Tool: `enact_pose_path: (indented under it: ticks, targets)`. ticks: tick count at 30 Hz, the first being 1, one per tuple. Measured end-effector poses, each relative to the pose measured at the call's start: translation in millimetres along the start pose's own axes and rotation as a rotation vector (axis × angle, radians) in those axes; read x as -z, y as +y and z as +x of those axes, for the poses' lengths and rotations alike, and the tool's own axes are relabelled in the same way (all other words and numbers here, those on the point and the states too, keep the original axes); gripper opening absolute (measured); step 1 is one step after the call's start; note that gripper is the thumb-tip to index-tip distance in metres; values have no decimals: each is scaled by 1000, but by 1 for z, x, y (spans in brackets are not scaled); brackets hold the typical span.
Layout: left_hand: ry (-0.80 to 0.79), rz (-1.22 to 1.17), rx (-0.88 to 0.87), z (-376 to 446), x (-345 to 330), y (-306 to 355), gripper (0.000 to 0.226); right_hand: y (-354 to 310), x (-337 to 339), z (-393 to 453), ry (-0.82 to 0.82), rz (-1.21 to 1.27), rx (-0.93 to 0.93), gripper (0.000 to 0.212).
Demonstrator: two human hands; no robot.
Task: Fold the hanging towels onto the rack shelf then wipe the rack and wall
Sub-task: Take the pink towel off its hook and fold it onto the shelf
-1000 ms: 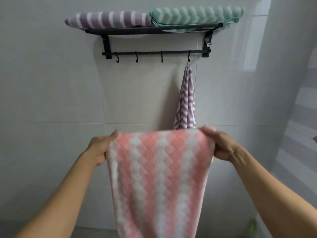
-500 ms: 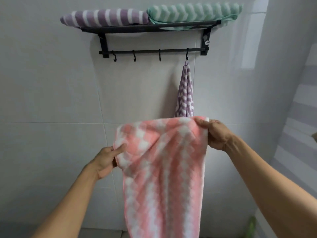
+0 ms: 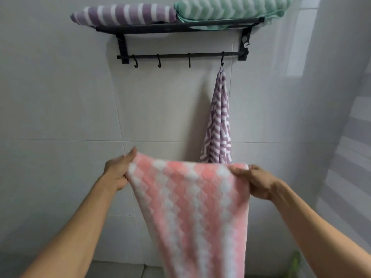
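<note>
Fingers, left: your left hand (image 3: 117,173) pinches the top left corner of the pink towel (image 3: 192,213), thumb on the near face, other fingers hidden behind the cloth.
Fingers, right: your right hand (image 3: 259,182) grips the top right corner, fingers curled over the top edge.
Pink towel: pink and white bands, stretched between both hands at about the same height, left corner slightly higher; it hangs down and runs out of the bottom of the view. Blurred, so the weave detail is not readable.
Rack: black metal rack (image 3: 180,27) fixed to the wall (image 3: 60,97), high up, above and beyond your hands; a shelf on top, a rail with hooks (image 3: 180,55) below it.
Shelf, left: folded purple striped towel (image 3: 124,15) lies on the shelf, its left end overhanging past the bracket.
Shelf, right: folded green towel (image 3: 232,9) lies just beside it, touching it, one edge drooping below the shelf bar.
Hooks: four on the rail; three on the left are bare.
Hanging towel: purple zigzag towel (image 3: 218,121) hangs from the rightmost hook, flat along the wall; its lower end sits behind the top edge of the pink towel.
Wall: large pale glossy tiles with thin grout lines, one horizontal line just above your hands.
Right side: second wall meets it at a corner, with lighter and greyer horizontal bands and a bright reflected patch higher up.
Floor: pale tiles (image 3: 124,269) visible at the bottom edge; a small blurred green thing (image 3: 296,261) low on the right, cannot tell what it is.
</note>
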State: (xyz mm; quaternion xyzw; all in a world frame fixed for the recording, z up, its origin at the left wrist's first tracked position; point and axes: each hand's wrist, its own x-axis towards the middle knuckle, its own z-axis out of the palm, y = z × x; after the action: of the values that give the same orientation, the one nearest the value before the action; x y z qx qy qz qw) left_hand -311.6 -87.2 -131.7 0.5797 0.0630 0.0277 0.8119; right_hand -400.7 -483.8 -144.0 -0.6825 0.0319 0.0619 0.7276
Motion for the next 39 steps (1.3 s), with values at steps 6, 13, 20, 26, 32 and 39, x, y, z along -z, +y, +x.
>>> enact_pose_path:
  ticks: [6,13,20,26,32,39]
  targets:
    - [-383,287,11,-20,1,-5,99,-50,1,23,-27,179,154,45]
    - [-81,142,-88,-10,-8,16,39,-67,15,31,13,180,151,82]
    - [-203,258,101,-29,17,-31,54,-1,9,6,-196,-53,-48,57]
    - [-447,69,51,-28,19,-12,72,-6,8,11,-124,127,-30,61]
    - [-82,97,9,-28,25,-31,32,5,5,13,-85,195,27,57]
    - [-97,178,75,-41,39,-41,38,12,5,15,-53,31,32,83]
